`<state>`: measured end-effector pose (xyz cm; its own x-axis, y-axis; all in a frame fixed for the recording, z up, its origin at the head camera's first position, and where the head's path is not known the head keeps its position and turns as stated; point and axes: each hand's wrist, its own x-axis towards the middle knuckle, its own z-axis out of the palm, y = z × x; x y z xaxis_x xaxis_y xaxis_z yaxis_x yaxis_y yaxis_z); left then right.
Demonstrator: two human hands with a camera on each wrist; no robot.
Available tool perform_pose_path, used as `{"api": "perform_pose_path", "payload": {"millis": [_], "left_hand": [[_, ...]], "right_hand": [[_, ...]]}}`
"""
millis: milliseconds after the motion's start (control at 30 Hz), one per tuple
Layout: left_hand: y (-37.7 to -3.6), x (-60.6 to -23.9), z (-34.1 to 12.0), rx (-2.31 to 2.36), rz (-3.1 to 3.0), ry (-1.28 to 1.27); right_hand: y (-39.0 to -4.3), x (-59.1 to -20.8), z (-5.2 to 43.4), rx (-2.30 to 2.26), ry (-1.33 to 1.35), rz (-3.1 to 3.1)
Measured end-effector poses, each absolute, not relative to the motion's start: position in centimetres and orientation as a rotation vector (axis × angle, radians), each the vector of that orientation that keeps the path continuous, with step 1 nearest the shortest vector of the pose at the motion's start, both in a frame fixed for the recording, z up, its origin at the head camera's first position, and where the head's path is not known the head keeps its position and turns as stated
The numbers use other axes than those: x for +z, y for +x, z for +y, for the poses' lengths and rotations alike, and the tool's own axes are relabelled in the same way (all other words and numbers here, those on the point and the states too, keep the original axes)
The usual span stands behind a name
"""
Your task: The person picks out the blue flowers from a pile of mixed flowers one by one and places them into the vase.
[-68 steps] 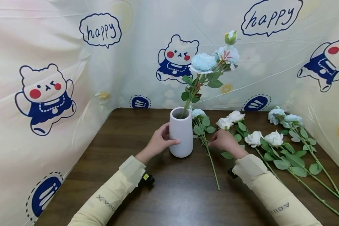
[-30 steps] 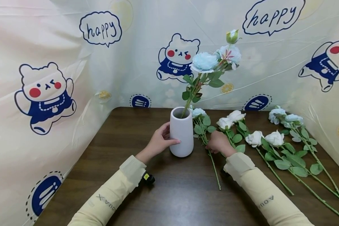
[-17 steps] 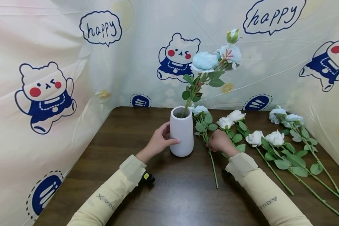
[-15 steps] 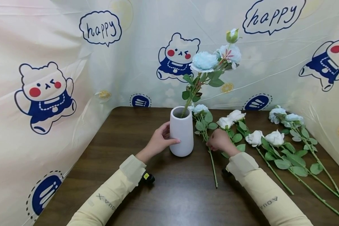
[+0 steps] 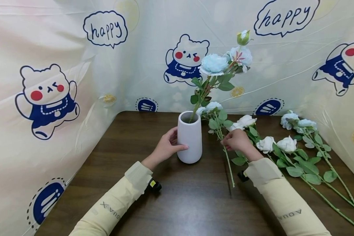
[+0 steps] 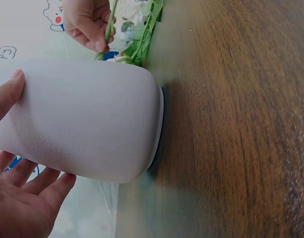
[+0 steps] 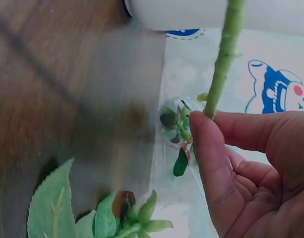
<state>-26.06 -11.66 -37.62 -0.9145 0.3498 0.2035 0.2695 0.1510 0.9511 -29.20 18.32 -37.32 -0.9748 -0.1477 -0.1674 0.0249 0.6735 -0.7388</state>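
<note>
A white vase [image 5: 189,139] stands on the dark wood table [image 5: 177,203] with a tall pale-blue flower stem [image 5: 213,65] in it. My left hand [image 5: 168,146] grips the vase's left side, thumb in front and fingers behind; the left wrist view shows the vase [image 6: 87,124] cupped by that hand [image 6: 23,198]. My right hand [image 5: 235,141] pinches the green stem of a second pale-blue flower [image 5: 214,107] and holds it tilted just right of the vase, its lower end [image 5: 231,178] above the table. In the right wrist view the stem [image 7: 225,54] rises from my right hand [image 7: 241,163].
Several more flowers lie on the table to the right: white roses [image 5: 265,144] and pale-blue ones [image 5: 295,121], their long stems running toward the front right corner. Bear-print cloth walls [image 5: 47,98] close off the left, back and right sides.
My right hand has lifted the flower off the table and moved it up and slightly right; its bloom now sits near the vase's rim. Left hand and vase have not moved.
</note>
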Motion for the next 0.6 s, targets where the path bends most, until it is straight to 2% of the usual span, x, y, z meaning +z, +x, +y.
{"api": "perform_pose_path", "payload": {"millis": [333,600], "left_hand": [[-27.9,-40.3,-11.8,1.901,2.378,0.622],[-26.2,-37.9,-11.6,1.909,2.354,0.641]], "right_hand": [[-28.3,-36.7,19.8,-1.234,-0.064,2.678],[-27.3,-36.4,20.6,-1.282,-0.061,2.657]]}}
